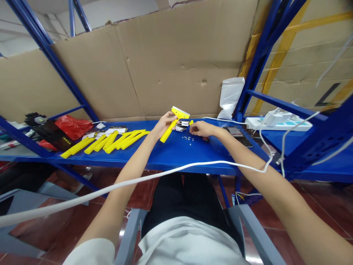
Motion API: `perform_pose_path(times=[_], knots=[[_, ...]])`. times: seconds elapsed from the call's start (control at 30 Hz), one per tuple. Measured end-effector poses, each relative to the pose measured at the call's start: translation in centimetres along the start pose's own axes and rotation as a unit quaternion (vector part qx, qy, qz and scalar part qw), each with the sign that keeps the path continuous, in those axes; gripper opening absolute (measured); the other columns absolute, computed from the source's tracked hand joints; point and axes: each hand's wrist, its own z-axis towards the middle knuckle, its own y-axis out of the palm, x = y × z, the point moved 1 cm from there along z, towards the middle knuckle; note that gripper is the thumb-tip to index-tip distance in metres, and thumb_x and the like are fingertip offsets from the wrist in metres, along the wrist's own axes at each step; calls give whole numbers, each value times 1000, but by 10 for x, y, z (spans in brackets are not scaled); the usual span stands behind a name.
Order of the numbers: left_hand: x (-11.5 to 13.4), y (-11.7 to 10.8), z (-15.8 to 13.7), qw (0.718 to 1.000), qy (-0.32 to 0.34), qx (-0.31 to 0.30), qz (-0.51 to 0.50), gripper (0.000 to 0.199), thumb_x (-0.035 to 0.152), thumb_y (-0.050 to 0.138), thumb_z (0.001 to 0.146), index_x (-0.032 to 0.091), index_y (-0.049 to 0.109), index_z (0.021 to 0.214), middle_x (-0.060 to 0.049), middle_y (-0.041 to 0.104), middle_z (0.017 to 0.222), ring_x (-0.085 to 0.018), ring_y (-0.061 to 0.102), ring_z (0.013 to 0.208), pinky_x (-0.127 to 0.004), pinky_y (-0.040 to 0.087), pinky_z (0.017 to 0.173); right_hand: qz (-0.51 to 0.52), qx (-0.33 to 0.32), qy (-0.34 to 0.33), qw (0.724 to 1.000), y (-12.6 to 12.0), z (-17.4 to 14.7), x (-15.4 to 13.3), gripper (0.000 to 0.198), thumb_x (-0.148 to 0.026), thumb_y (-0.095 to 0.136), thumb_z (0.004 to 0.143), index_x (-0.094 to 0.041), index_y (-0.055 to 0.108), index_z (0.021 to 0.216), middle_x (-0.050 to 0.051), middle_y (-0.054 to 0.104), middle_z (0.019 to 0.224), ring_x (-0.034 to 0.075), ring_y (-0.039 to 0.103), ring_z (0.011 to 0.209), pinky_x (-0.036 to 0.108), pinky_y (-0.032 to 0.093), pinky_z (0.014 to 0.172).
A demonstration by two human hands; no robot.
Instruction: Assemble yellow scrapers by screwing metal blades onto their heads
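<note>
My left hand (164,124) is closed around a yellow scraper (168,131), its wide head with a pale blade edge tilted up and to the right. Over the blue table, my right hand (202,128) has its fingers curled together; what they hold, if anything, is too small to make out. Several small screws (189,138) lie scattered just below those fingers. A small yellow piece (191,122) shows beside the right fingertips. Between the hands are some flat white and metallic pieces (182,126), partly hidden by the scraper.
Several yellow scraper handles (110,142) lie in a row at the left, near a black bag (46,130) and red plastic (72,127). A phone (238,136) and a white power strip (278,124) are at the right. A white cable (176,168) crosses in front of my arms.
</note>
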Motion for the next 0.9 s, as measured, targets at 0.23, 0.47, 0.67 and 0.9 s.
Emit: perform_pose_path(times=[0.23, 0.47, 0.67, 0.9], knots=[[-2, -3, 2, 1000, -14, 8, 1, 34, 15, 91, 87, 19, 64, 107, -6, 73, 102, -16, 76, 82, -18, 49, 53, 12, 122, -9, 992, -5, -1, -6, 24, -19, 61, 97, -17, 80, 112, 12, 83, 110, 25, 77, 96, 33, 57, 91], [-6, -5, 6, 1000, -20, 14, 15, 30, 13, 88, 89, 18, 64, 107, -8, 76, 104, -17, 77, 80, -19, 50, 51, 59, 214, -61, 973, -9, -2, -8, 22, -24, 64, 96, -19, 82, 109, 14, 79, 112, 28, 77, 99, 41, 61, 99], [-8, -7, 7, 1000, -21, 13, 14, 31, 14, 89, 89, 18, 64, 107, -8, 76, 103, -17, 77, 79, -19, 51, 52, 55, 241, -64, 967, -11, -3, -10, 20, -26, 67, 97, -20, 82, 109, 14, 78, 117, 26, 76, 98, 43, 62, 101], [-9, -6, 7, 1000, -24, 18, 5, 35, 14, 90, 87, 19, 62, 108, -9, 77, 105, -17, 77, 80, -18, 48, 51, 63, 277, -58, 957, -13, -2, -10, 18, -25, 67, 99, -22, 85, 102, 15, 75, 130, 29, 76, 111, 48, 64, 107]])
